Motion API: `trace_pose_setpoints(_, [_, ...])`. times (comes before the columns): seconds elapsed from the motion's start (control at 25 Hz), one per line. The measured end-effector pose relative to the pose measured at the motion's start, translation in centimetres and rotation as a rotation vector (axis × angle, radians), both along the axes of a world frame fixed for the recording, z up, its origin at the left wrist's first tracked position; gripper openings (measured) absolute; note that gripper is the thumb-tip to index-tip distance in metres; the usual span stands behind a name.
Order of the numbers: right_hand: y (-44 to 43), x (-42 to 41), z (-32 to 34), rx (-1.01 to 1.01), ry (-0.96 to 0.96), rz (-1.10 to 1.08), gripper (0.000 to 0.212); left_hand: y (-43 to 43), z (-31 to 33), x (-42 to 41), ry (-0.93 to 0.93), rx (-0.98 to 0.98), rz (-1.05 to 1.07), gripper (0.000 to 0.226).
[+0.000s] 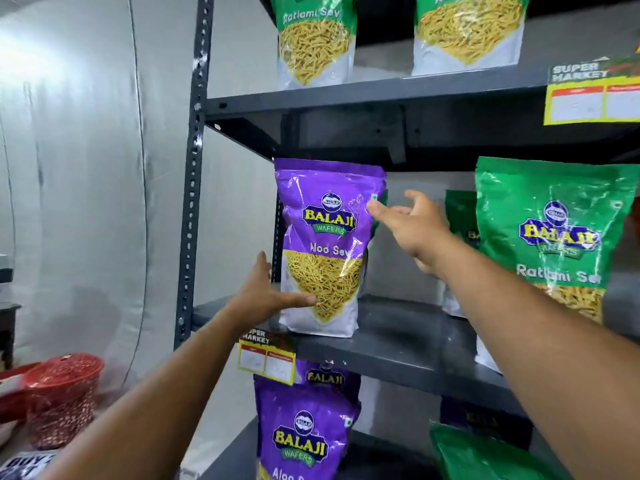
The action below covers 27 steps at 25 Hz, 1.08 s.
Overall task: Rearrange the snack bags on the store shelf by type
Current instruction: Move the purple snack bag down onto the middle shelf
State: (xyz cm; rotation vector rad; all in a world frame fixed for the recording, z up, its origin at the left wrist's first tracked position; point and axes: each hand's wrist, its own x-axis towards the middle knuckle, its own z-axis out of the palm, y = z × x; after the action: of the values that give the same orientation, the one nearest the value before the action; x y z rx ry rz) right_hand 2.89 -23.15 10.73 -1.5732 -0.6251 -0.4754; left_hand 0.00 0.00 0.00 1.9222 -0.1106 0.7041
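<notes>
A purple Aloo Sev bag point(325, 244) stands upright at the left end of the middle shelf point(398, 344). My left hand point(266, 296) rests open against its lower left side, thumb across the front. My right hand point(412, 226) is open, with a fingertip touching the bag's upper right corner. A green bag edge peeks out behind the purple one. A green Ratlami Sev bag point(554, 237) stands at the right of the same shelf, with another green bag point(460, 220) behind it. Two green Ratlami Sev bags point(315, 39) point(467, 29) stand on the top shelf. A purple Aloo Sev bag point(304, 431) stands on the lower shelf.
The dark metal upright point(194, 174) bounds the shelf on the left. Yellow price labels point(266, 358) point(592, 95) hang on shelf edges. A red perforated basket point(62, 396) sits at the lower left. A green bag point(485, 455) lies on the lower shelf at right.
</notes>
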Motion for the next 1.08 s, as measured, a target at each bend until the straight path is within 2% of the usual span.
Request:
trace_pose_setpoints(0.08, [1.9,2.2,0.7,0.084,0.05,0.086,0.058,0.9,-0.2,2.4,-0.033,-0.097,-0.268,0.102])
trace_pose_setpoints(0.12, [2.5,2.7,0.9,0.125,0.083,0.124,0.048,0.8,-0.4,3.0,-0.041,-0.095,-0.345,0.078])
trace_pose_setpoints(0.16, [3.3,4.1,1.1,0.159,0.126,0.177,0.039,0.8,-0.5,3.9,-0.047,-0.09,-0.401,0.064])
trace_pose_setpoints(0.2, [3.9,5.0,1.1,0.201,0.165,0.223,0.027,0.8,-0.5,4.4,-0.052,-0.115,-0.441,0.06])
trace_pose_setpoints(0.28, [4.5,6.4,1.1,0.234,0.214,0.278,0.021,0.5,-0.5,4.4,-0.042,-0.168,-0.478,0.052])
trace_pose_setpoints(0.36, [4.7,6.8,1.0,0.246,0.22,0.317,0.02,0.3,-0.6,4.1,-0.052,-0.164,-0.46,0.051])
trace_pose_setpoints(0.56, [3.0,3.2,1.2,0.214,0.148,0.44,0.017,-1.2,-0.9,1.1,-0.151,-0.116,-0.269,0.071])
trace_pose_setpoints(0.76, [-1.7,-3.6,1.4,0.143,0.052,0.482,0.013,-6.1,-1.7,-6.8,-0.123,-0.178,-0.349,0.063])
trace_pose_setpoints(0.92, [-5.5,-8.5,-2.7,0.078,0.073,0.458,0.011,-10.0,-7.2,-13.1,-0.004,-0.286,-0.463,0.061])
trace_pose_setpoints(1.08, [-7.8,-10.3,-11.3,-0.012,0.214,0.437,0.012,-13.2,-16.2,-17.0,0.136,-0.413,-0.407,0.068])
